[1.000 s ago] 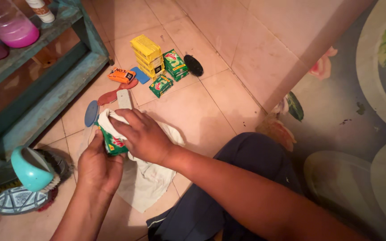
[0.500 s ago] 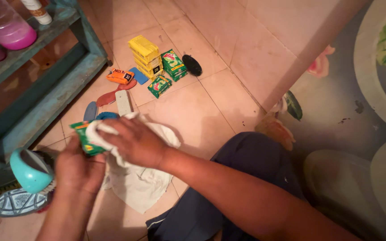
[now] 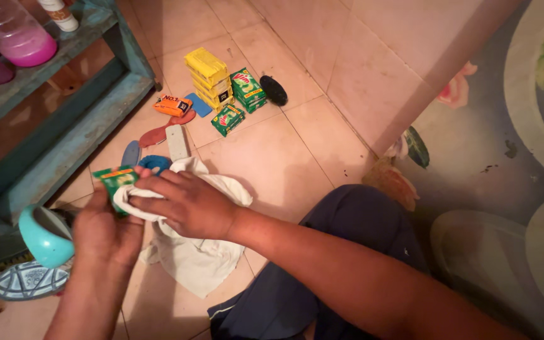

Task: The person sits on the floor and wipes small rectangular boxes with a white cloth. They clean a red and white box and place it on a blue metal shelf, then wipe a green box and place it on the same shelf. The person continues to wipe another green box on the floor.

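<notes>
Head view: beige tiled floor [image 3: 297,157], teal shelf frame [image 3: 64,135] at left. Left hand [image 3: 105,230] grips one green soap packet [image 3: 114,179], raised above floor. Right hand [image 3: 187,204] clenched on one white cloth [image 3: 190,258], pressing it against packet; cloth tail trails down to floor. By wall: one stack of yellow bars [image 3: 208,79], roughly four high; green packets [image 3: 247,90], stacked pair plus one lying beside; one orange box [image 3: 172,104]; one black oval brush [image 3: 273,90]. One teal cup [image 3: 42,236] near left hand.
</notes>
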